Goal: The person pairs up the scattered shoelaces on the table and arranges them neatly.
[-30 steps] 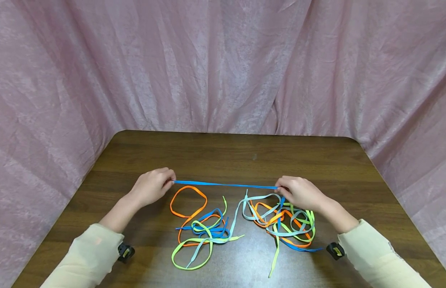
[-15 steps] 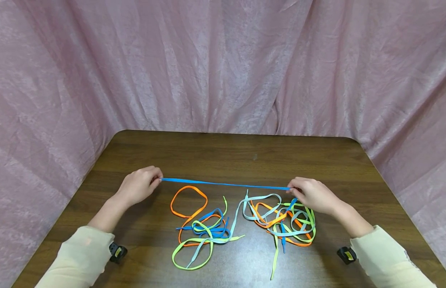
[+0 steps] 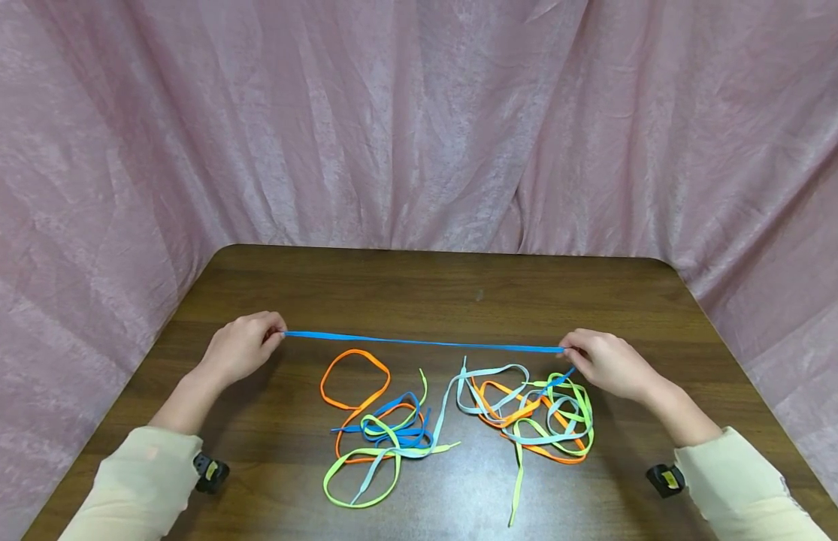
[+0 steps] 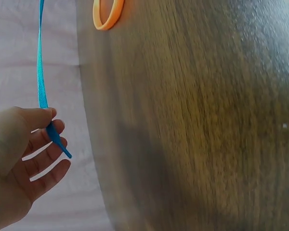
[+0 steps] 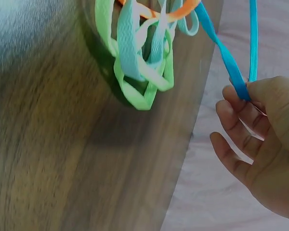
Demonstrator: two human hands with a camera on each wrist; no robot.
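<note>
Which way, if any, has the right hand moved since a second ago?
Yes: the right hand has shifted right in the head view, nearer the right edge of the table.

No text, label, brand, number or sign can be read in any of the three views. The black wrist camera on the left arm (image 3: 203,463) and the black wrist camera on the right arm (image 3: 658,482) each carry a small yellow patch, too small in the head view to tell whether anything is printed on it.
</note>
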